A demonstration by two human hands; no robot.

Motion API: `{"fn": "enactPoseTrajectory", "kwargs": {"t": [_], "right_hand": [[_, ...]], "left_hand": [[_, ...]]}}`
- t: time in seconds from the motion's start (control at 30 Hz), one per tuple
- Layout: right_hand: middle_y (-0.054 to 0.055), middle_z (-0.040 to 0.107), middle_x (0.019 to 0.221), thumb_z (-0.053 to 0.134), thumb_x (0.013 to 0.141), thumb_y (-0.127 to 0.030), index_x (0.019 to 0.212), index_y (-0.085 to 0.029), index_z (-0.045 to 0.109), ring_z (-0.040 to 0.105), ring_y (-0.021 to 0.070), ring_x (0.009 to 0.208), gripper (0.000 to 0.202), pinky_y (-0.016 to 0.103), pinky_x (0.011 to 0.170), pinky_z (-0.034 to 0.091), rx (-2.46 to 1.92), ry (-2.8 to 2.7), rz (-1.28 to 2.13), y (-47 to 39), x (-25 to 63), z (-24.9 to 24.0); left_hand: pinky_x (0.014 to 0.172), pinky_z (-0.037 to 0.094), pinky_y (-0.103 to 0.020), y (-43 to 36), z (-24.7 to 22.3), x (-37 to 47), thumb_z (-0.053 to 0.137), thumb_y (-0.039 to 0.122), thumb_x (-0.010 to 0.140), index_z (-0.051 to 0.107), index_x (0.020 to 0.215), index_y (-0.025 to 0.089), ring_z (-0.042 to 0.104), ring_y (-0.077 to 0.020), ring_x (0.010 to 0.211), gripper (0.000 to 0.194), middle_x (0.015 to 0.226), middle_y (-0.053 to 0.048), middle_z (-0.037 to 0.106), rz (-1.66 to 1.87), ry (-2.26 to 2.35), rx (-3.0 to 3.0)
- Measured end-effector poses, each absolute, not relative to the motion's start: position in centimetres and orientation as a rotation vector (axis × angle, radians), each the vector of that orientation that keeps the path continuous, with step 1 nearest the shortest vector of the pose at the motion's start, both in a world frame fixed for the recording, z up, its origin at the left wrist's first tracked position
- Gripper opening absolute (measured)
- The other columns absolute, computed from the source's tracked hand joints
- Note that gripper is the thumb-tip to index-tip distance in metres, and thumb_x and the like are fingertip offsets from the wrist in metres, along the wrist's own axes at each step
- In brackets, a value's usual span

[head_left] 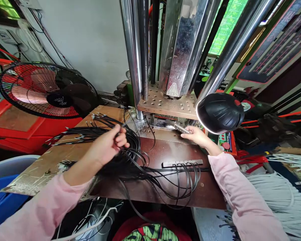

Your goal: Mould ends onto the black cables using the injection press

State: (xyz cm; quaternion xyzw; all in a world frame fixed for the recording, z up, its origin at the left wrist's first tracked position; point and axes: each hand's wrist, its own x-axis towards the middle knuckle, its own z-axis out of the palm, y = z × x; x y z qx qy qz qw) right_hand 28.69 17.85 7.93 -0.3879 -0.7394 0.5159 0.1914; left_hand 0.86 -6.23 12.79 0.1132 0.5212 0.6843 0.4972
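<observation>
My right hand [195,135] is wrapped around the end of a silver, rod-like metal tool [182,129]. The tool's dark far end reaches over the metal mould [163,121] on the press bed. My left hand [116,140] is raised over a bundle of black cables [132,144], thumb and forefinger pinched together. A thin dark piece shows at its fingertips, too small to make out. On the brown table in front lies a slotted metal bar [182,163] with several black cables set in it.
A drilled press plate [165,105] hangs above the mould between steel columns. A black lamp [220,113] stands right of it. A fan [50,90] is at the left. White cables [278,201] lie at the lower right, and a blue bin [5,194] is at the left.
</observation>
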Motion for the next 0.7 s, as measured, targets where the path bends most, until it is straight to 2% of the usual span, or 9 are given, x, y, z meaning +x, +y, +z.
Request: {"fn": "enactPoseTrajectory", "kwargs": {"t": [0.07,0.13,0.23,0.33,0.4,0.47,0.53,0.6,0.7], "right_hand": [[-0.007,0.053,0.056,0.079,0.070,-0.042,0.083,-0.019,0.061,0.045,0.0096,0.051,0.032,0.021,0.050,0.032,-1.015,-2.226,1.473,17.0,29.7,7.2],[-0.005,0.058,0.062,0.074,0.075,-0.042,0.088,-0.019,0.064,0.051,0.0121,0.056,0.028,0.024,0.056,0.038,-0.962,-2.344,1.442,16.1,30.4,6.8],[0.001,0.063,0.076,0.074,0.077,-0.042,0.085,-0.020,0.073,0.056,0.0154,0.071,0.024,0.027,0.069,0.043,-0.839,-2.512,1.163,14.8,31.1,6.6],[0.003,0.059,0.080,0.075,0.078,-0.043,0.089,-0.022,0.079,0.056,0.0171,0.078,0.023,0.029,0.075,0.044,-0.729,-2.643,0.953,14.1,31.6,6.3],[0.003,0.059,0.078,0.073,0.081,-0.045,0.098,-0.023,0.079,0.057,0.0182,0.078,0.028,0.030,0.077,0.046,-0.701,-2.728,0.868,14.0,31.9,6.0],[0.006,0.063,0.085,0.070,0.084,-0.045,0.105,-0.023,0.077,0.060,0.0212,0.087,0.031,0.034,0.084,0.047,-0.649,-2.804,0.712,13.9,32.3,5.9],[0.011,0.065,0.105,0.068,0.087,-0.042,0.113,-0.023,0.075,0.059,0.0258,0.103,0.033,0.040,0.094,0.046,-0.627,-2.817,0.522,13.7,32.9,6.4],[0.012,0.061,0.120,0.064,0.089,-0.036,0.117,-0.024,0.072,0.057,0.0277,0.113,0.031,0.044,0.100,0.045,-0.655,-2.785,0.441,13.4,34.1,7.4],[0.009,0.064,0.112,0.056,0.090,-0.023,0.113,-0.025,0.070,0.060,0.0233,0.105,0.028,0.040,0.098,0.048,-0.706,-2.837,0.613,12.7,36.7,8.5]], "left_hand": [[0.053,0.047,-0.021,-7.1,13.3,-3.0,0.028,0.025,0.104,0.052,0.074,0.016,0.031,-0.0064,0.041,0.040,0.047,0.008,0.033,1.703,1.389,0.278],[0.063,0.051,-0.023,-8.1,13.5,-7.3,0.024,0.024,0.104,0.053,0.078,0.016,0.043,-0.0078,0.048,0.040,0.049,0.005,0.041,1.634,1.661,0.348],[0.074,0.053,-0.031,-9.4,13.6,-12.5,0.050,0.029,0.095,0.051,0.073,0.018,0.060,-0.0184,0.075,0.025,0.052,0.003,0.044,1.224,2.434,0.509],[0.092,0.047,-0.043,-9.4,13.8,-13.0,0.067,0.030,0.080,0.055,0.069,0.017,0.059,-0.0300,0.098,0.020,0.055,0.002,0.045,0.871,2.850,0.775],[0.098,0.042,-0.043,-8.5,13.9,-9.9,0.067,0.033,0.079,0.069,0.080,0.018,0.060,-0.0299,0.100,0.015,0.070,0.000,0.063,0.801,2.713,1.164],[0.092,0.045,-0.034,-7.1,13.7,-4.7,0.072,0.035,0.074,0.075,0.092,0.022,0.062,-0.0267,0.093,0.022,0.088,-0.003,0.073,0.937,2.272,1.395],[0.081,0.048,-0.031,-5.7,13.1,1.1,0.072,0.034,0.075,0.076,0.094,0.023,0.064,-0.0250,0.081,0.023,0.085,-0.004,0.074,0.905,1.905,1.505],[0.085,0.047,-0.031,-4.7,11.9,6.0,0.068,0.030,0.079,0.075,0.096,0.024,0.066,-0.0247,0.088,0.019,0.097,-0.006,0.075,0.770,1.711,1.718],[0.092,0.046,-0.035,-4.0,9.3,10.2,0.064,0.026,0.083,0.071,0.103,0.021,0.063,-0.0271,0.099,0.021,0.107,-0.010,0.070,0.595,1.601,1.923]]}}
